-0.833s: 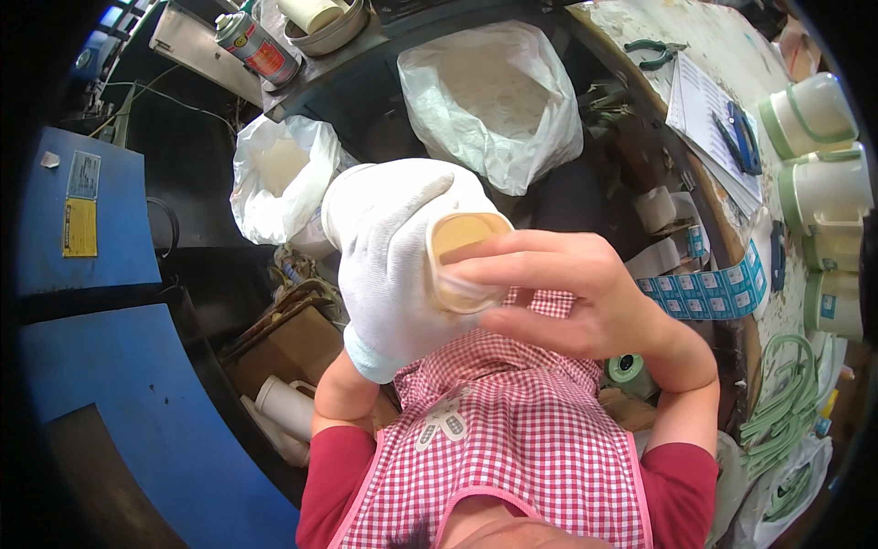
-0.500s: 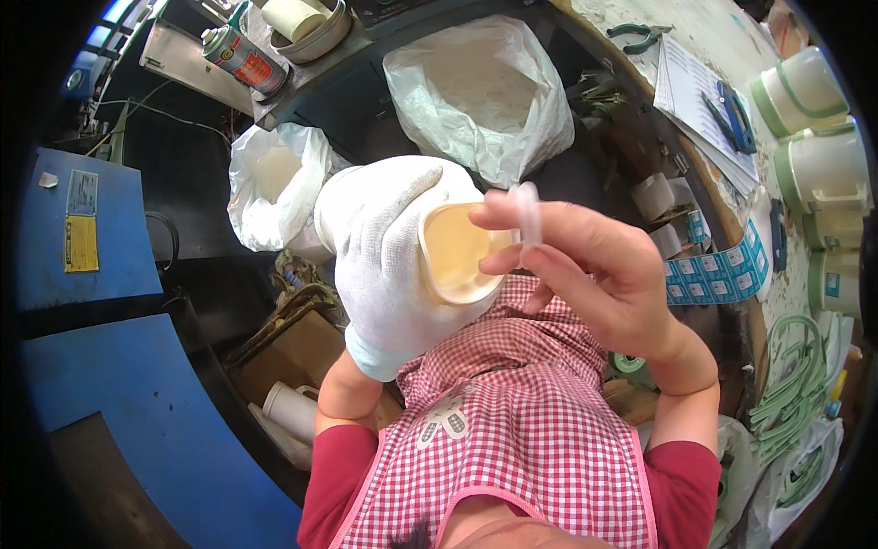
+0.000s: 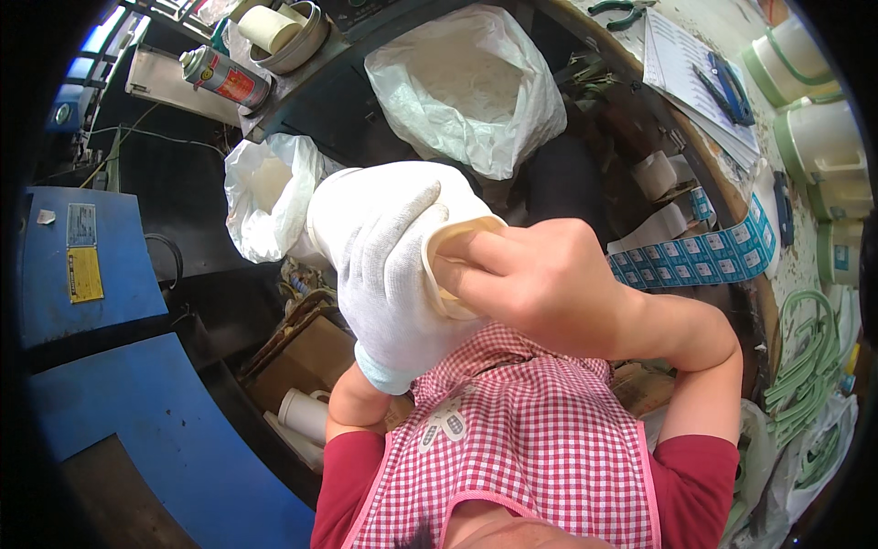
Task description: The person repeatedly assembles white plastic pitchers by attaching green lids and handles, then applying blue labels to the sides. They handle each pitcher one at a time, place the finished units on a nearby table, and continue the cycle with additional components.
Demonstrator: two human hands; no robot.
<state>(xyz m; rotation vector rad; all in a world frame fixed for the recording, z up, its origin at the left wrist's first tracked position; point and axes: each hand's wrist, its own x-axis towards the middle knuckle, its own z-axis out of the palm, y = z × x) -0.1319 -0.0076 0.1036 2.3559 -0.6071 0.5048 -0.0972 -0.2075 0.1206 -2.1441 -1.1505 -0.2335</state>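
Your knit-gloved left hand [image 3: 389, 288] was wrapped around the white container [image 3: 370, 190], its mouth facing your right hand [image 3: 553, 284], whose bent fingers [image 3: 476, 284] reached inside; whether they gripped anything was hidden. Smooth and rounded, it was probably light, stiff, slightly slippery plastic, best held around the body.

From my distant seat I see the gloved left hand [image 3: 389, 265] gripping a container [image 3: 446, 240], the bare right hand's [image 3: 558, 284] fingers [image 3: 477, 285] inside its mouth, white bags [image 3: 501, 151] beyond, and papers [image 3: 672, 64], pliers [image 3: 625, 16] and cups [image 3: 823, 137] on the bench [image 3: 718, 32] at right.
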